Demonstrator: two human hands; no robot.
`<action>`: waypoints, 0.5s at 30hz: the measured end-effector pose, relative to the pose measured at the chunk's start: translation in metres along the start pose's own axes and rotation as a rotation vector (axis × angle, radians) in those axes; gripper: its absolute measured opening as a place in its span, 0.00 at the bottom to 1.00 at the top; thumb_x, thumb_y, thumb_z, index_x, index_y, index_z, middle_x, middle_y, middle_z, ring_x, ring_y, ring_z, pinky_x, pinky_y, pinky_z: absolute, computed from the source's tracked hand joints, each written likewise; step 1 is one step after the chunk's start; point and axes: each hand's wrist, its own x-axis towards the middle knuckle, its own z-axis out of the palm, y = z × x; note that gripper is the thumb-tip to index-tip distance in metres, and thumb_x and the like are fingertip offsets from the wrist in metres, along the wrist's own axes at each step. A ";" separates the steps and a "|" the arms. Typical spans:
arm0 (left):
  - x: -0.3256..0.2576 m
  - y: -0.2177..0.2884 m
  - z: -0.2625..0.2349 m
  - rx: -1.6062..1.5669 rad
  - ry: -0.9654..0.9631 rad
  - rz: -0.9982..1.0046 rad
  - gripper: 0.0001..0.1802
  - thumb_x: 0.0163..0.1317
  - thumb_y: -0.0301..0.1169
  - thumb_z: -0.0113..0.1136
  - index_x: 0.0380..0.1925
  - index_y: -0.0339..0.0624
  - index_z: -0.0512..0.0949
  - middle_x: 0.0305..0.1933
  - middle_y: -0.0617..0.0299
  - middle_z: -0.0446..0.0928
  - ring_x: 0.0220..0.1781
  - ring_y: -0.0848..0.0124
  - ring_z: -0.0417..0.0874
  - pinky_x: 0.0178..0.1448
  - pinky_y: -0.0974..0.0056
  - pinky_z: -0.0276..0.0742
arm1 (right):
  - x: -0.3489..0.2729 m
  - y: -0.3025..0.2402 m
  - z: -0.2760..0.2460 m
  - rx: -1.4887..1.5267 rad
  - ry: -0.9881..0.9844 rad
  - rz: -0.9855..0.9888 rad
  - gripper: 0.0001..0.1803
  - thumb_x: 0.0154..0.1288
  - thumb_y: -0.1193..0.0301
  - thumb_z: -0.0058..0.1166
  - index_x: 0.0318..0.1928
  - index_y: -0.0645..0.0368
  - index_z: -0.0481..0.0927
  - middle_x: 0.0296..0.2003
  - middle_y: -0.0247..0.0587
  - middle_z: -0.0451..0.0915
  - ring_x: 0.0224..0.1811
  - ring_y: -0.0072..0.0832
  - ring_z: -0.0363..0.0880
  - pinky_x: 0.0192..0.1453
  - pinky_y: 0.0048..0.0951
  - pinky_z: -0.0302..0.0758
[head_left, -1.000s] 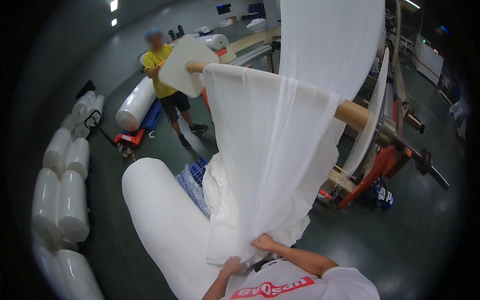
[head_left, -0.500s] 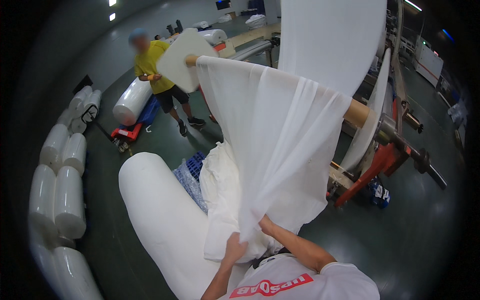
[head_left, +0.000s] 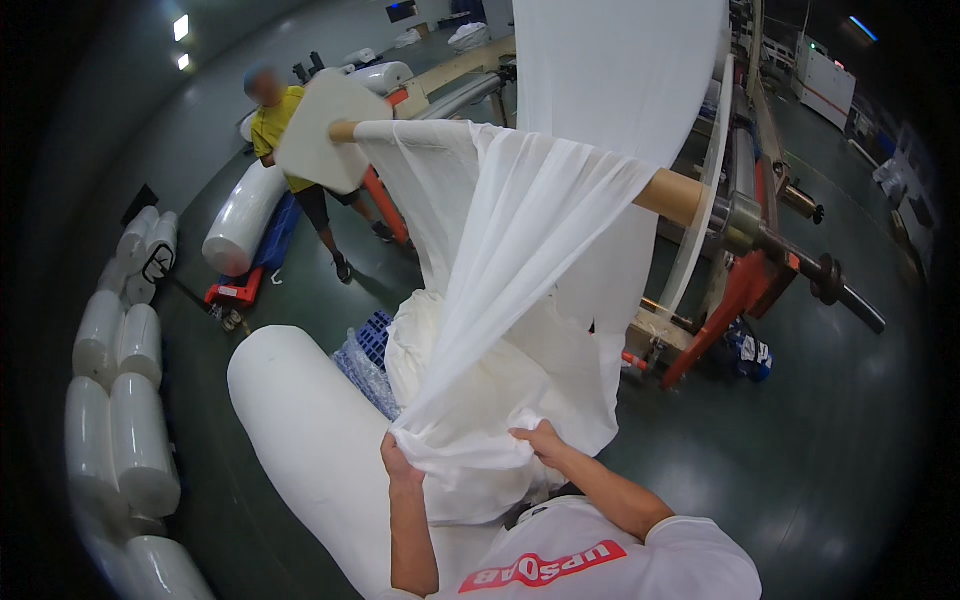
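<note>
A long white sheet of thin fabric (head_left: 525, 215) drapes over a brown cardboard core (head_left: 672, 197) mounted on a metal shaft. Its gathered lower part comes down to me in slanting folds. My left hand (head_left: 401, 461) is closed on the edge of this fabric. A short way to the right, my right hand (head_left: 541, 441) grips another part of the same edge. Between my hands the fabric hangs loosely over a heap of white material (head_left: 470, 480) in front of my body. Beside my left forearm lies a big white roll (head_left: 310, 420).
Red machine supports (head_left: 715, 300) and the protruding shaft end (head_left: 855, 308) stand to the right. A co-worker in a yellow shirt (head_left: 277, 125) is behind a pale end plate (head_left: 318, 130). Wrapped rolls (head_left: 145, 430) line the left. A blue pallet (head_left: 375, 338) sits beyond the big roll.
My left hand has moved left and upward, apart from the right, drawing the fabric into slanting folds. The view has shifted, and the co-worker is now partly behind the end plate.
</note>
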 end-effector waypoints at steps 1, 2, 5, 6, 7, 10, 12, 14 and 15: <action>-0.001 0.000 -0.002 0.021 0.020 0.029 0.26 0.55 0.35 0.40 0.49 0.28 0.71 0.51 0.44 0.76 0.52 0.51 0.77 0.60 0.51 0.72 | 0.000 -0.002 -0.003 0.040 0.024 0.046 0.22 0.55 0.73 0.63 0.48 0.71 0.74 0.41 0.44 0.79 0.40 0.32 0.80 0.42 0.33 0.79; -0.003 0.000 -0.006 0.042 0.041 0.059 0.25 0.55 0.35 0.40 0.48 0.29 0.72 0.51 0.45 0.76 0.51 0.51 0.78 0.59 0.51 0.73 | 0.001 -0.004 -0.006 0.079 0.047 0.094 0.22 0.55 0.73 0.63 0.48 0.72 0.73 0.41 0.45 0.79 0.40 0.32 0.80 0.42 0.34 0.79; -0.005 -0.008 -0.047 0.417 0.021 0.276 0.16 0.52 0.31 0.45 0.38 0.33 0.73 0.38 0.49 0.80 0.37 0.55 0.81 0.45 0.50 0.77 | 0.005 -0.002 -0.023 0.151 0.086 0.174 0.24 0.56 0.73 0.62 0.49 0.74 0.71 0.42 0.47 0.79 0.41 0.34 0.81 0.39 0.35 0.80; -0.010 -0.013 -0.055 0.772 0.035 0.357 0.15 0.52 0.30 0.46 0.37 0.34 0.73 0.35 0.49 0.80 0.35 0.54 0.81 0.43 0.49 0.77 | 0.006 0.004 -0.032 0.167 0.098 0.190 0.24 0.56 0.73 0.62 0.50 0.75 0.71 0.42 0.48 0.79 0.41 0.35 0.81 0.38 0.36 0.80; -0.016 -0.020 -0.055 1.127 0.043 0.430 0.14 0.51 0.30 0.46 0.36 0.35 0.73 0.33 0.48 0.80 0.33 0.53 0.81 0.41 0.49 0.76 | 0.004 0.008 -0.040 0.075 0.117 0.197 0.24 0.56 0.72 0.62 0.49 0.76 0.70 0.42 0.49 0.78 0.40 0.35 0.81 0.38 0.35 0.80; -0.042 -0.062 -0.116 1.924 0.058 0.343 0.17 0.54 0.36 0.51 0.42 0.38 0.73 0.34 0.41 0.79 0.37 0.43 0.79 0.44 0.44 0.74 | -0.006 0.028 -0.041 -0.418 0.048 0.250 0.24 0.57 0.70 0.61 0.47 0.76 0.70 0.40 0.51 0.79 0.37 0.34 0.81 0.33 0.34 0.80; -0.073 -0.098 -0.182 2.124 -0.053 -0.138 0.26 0.58 0.42 0.48 0.52 0.38 0.72 0.45 0.41 0.78 0.48 0.43 0.78 0.54 0.46 0.72 | -0.012 0.051 -0.040 -1.019 -0.118 0.297 0.23 0.58 0.67 0.61 0.45 0.76 0.72 0.34 0.50 0.80 0.32 0.33 0.82 0.28 0.35 0.79; -0.108 -0.114 -0.245 2.194 -0.102 -0.481 0.28 0.57 0.44 0.48 0.55 0.40 0.71 0.50 0.41 0.76 0.54 0.47 0.77 0.57 0.49 0.72 | 0.000 0.078 -0.064 -0.772 -0.300 0.425 0.23 0.58 0.62 0.61 0.42 0.71 0.74 0.27 0.47 0.80 0.25 0.31 0.80 0.21 0.30 0.74; -0.120 -0.117 -0.260 2.230 -0.066 -0.626 0.28 0.56 0.45 0.48 0.54 0.41 0.72 0.51 0.42 0.76 0.55 0.49 0.77 0.59 0.51 0.71 | 0.009 0.088 -0.069 -0.612 -0.320 0.495 0.22 0.57 0.62 0.61 0.42 0.70 0.75 0.25 0.46 0.80 0.24 0.29 0.80 0.21 0.28 0.73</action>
